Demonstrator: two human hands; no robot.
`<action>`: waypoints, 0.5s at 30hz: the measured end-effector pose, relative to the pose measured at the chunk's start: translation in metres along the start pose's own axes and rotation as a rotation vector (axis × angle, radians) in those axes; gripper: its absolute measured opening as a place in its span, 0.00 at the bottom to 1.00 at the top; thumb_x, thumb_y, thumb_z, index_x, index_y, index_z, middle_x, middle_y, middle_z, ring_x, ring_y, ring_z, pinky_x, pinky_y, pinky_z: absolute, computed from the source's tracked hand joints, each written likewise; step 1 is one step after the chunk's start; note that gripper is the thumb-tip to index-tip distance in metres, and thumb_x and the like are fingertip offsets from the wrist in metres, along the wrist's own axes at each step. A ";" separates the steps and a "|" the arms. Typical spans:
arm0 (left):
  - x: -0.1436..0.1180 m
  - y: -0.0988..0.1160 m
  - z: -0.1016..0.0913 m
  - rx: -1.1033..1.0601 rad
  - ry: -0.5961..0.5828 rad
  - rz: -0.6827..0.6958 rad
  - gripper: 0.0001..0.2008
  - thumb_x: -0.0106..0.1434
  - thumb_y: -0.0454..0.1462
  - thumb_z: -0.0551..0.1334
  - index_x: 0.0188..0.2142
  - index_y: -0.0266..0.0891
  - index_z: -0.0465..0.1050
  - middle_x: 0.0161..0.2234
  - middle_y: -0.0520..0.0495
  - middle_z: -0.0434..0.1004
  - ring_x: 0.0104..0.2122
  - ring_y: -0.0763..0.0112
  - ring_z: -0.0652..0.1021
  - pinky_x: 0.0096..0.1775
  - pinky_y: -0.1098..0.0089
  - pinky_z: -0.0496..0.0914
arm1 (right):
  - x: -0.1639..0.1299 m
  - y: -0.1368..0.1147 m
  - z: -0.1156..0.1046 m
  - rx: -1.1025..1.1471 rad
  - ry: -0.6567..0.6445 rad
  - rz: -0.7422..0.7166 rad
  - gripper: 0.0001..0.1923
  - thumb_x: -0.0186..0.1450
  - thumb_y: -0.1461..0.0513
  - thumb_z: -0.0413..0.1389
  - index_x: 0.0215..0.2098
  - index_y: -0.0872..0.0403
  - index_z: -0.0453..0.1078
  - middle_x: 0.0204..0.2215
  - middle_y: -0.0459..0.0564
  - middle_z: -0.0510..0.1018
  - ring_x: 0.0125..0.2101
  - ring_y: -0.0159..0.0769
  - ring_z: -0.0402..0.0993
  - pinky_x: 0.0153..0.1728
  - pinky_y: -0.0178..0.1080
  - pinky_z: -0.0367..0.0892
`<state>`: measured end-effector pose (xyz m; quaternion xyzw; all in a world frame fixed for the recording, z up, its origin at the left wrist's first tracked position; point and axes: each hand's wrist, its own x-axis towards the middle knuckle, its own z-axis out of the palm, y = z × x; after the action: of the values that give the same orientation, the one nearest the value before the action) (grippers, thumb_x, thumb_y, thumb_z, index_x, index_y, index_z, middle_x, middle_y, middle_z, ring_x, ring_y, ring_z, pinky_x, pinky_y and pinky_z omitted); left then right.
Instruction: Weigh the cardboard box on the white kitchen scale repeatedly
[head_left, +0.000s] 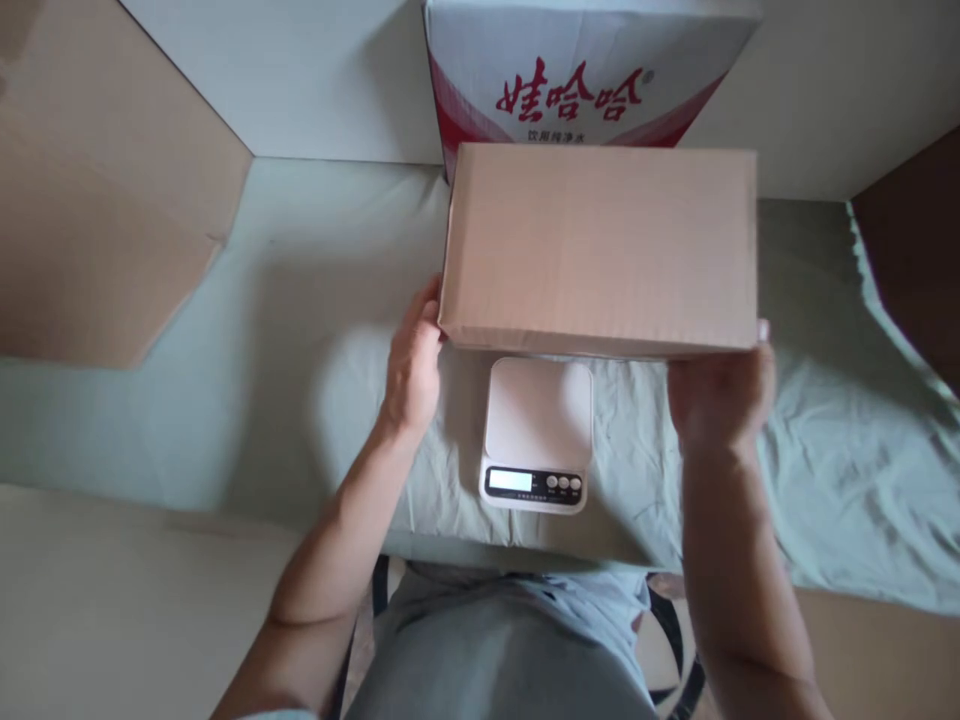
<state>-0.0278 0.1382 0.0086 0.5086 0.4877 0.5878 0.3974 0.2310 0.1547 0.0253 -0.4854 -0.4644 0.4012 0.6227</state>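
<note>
A plain brown cardboard box is held up in front of me, above the table. My left hand grips its near left corner. My right hand holds its near right corner from below. Just under the box's near edge, a small white digital kitchen scale with a display and three round buttons lies on the pale green cloth. The box hides the far edge of the scale.
A white and red printed carton stands behind the brown box against the white wall. A large brown cardboard sheet leans at the left, and another dark brown one stands at the right edge.
</note>
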 end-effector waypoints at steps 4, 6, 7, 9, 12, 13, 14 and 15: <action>-0.043 0.033 -0.009 -0.112 0.023 -0.147 0.19 0.68 0.42 0.46 0.55 0.50 0.66 0.55 0.52 0.72 0.60 0.63 0.69 0.58 0.58 0.68 | -0.045 -0.023 -0.009 0.054 0.003 0.075 0.20 0.66 0.51 0.42 0.44 0.45 0.73 0.42 0.47 0.80 0.53 0.42 0.72 0.60 0.51 0.63; -0.064 0.036 -0.012 -0.105 0.053 -0.217 0.19 0.67 0.41 0.47 0.54 0.51 0.67 0.55 0.52 0.73 0.59 0.63 0.70 0.59 0.59 0.68 | -0.066 -0.022 -0.016 0.074 -0.024 0.159 0.20 0.65 0.51 0.44 0.47 0.45 0.72 0.46 0.48 0.79 0.54 0.43 0.72 0.58 0.52 0.65; -0.072 0.035 -0.013 -0.097 0.068 -0.240 0.19 0.67 0.41 0.48 0.54 0.51 0.68 0.55 0.52 0.73 0.59 0.64 0.70 0.59 0.59 0.68 | -0.075 -0.020 -0.019 0.078 -0.034 0.193 0.20 0.65 0.50 0.44 0.48 0.45 0.71 0.47 0.48 0.79 0.55 0.43 0.71 0.58 0.52 0.66; -0.086 0.032 -0.016 -0.091 0.079 -0.263 0.19 0.66 0.42 0.49 0.53 0.51 0.69 0.55 0.53 0.73 0.59 0.64 0.70 0.59 0.60 0.68 | -0.088 -0.015 -0.026 0.077 -0.032 0.231 0.22 0.65 0.49 0.44 0.49 0.46 0.71 0.49 0.49 0.78 0.56 0.44 0.70 0.56 0.53 0.67; -0.097 0.027 -0.018 -0.077 0.068 -0.272 0.17 0.65 0.43 0.51 0.51 0.52 0.71 0.54 0.53 0.74 0.58 0.63 0.71 0.58 0.59 0.69 | -0.098 -0.011 -0.033 0.065 -0.035 0.269 0.23 0.64 0.47 0.45 0.49 0.46 0.71 0.48 0.50 0.78 0.56 0.45 0.70 0.56 0.52 0.67; -0.100 0.025 -0.019 -0.063 0.070 -0.276 0.17 0.65 0.43 0.51 0.50 0.52 0.71 0.54 0.53 0.75 0.58 0.62 0.71 0.58 0.59 0.70 | -0.100 -0.009 -0.035 0.061 -0.045 0.281 0.23 0.64 0.47 0.45 0.49 0.46 0.71 0.48 0.50 0.79 0.56 0.45 0.70 0.56 0.52 0.68; -0.102 0.023 -0.020 -0.047 0.078 -0.283 0.17 0.65 0.44 0.51 0.50 0.52 0.71 0.54 0.52 0.75 0.57 0.62 0.72 0.57 0.59 0.70 | -0.102 -0.008 -0.037 0.060 -0.057 0.294 0.23 0.63 0.47 0.46 0.49 0.46 0.71 0.47 0.50 0.79 0.57 0.44 0.69 0.56 0.51 0.68; -0.103 0.021 -0.021 -0.032 0.091 -0.291 0.18 0.64 0.44 0.51 0.50 0.52 0.71 0.53 0.52 0.75 0.57 0.62 0.72 0.57 0.58 0.70 | -0.104 -0.006 -0.038 0.064 -0.063 0.304 0.22 0.63 0.47 0.46 0.49 0.45 0.71 0.47 0.50 0.79 0.57 0.44 0.69 0.56 0.51 0.68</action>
<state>-0.0304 0.0306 0.0074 0.3991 0.5641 0.5542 0.4641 0.2422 0.0455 0.0081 -0.5169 -0.3920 0.5206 0.5551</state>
